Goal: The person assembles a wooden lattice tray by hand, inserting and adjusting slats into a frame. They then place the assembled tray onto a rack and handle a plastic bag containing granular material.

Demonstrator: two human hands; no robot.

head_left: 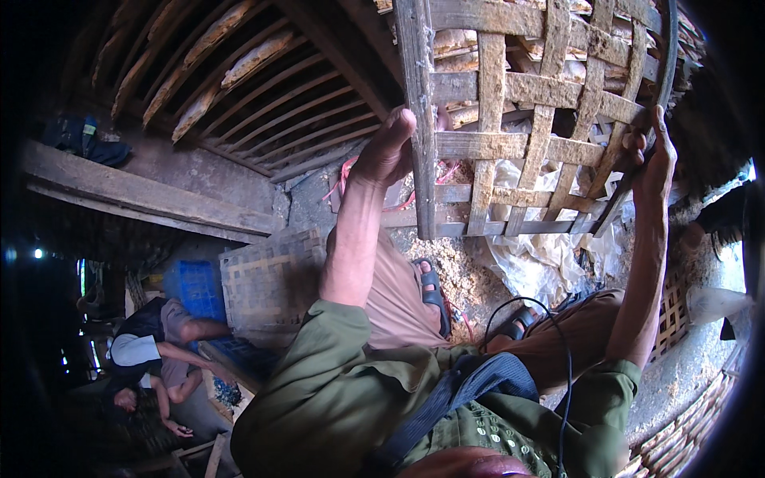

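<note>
A woven bamboo lattice tray with a wooden side rail stands raised in front of me, held between both hands. My left hand is closed on its left rail, thumb on the near side and fingers mostly hidden behind the wood. On the right side, my right hand wraps around the dark edge strip. Pale crumbs cling to the tray's strips. Through its gaps show pale, crusted pieces and clear plastic sheeting.
A slatted rack with crusted pieces stands at the upper left, above a wooden beam. Another woven panel leans beside a blue crate. At the lower left, a person bends over. Crumbs litter the floor by my sandals.
</note>
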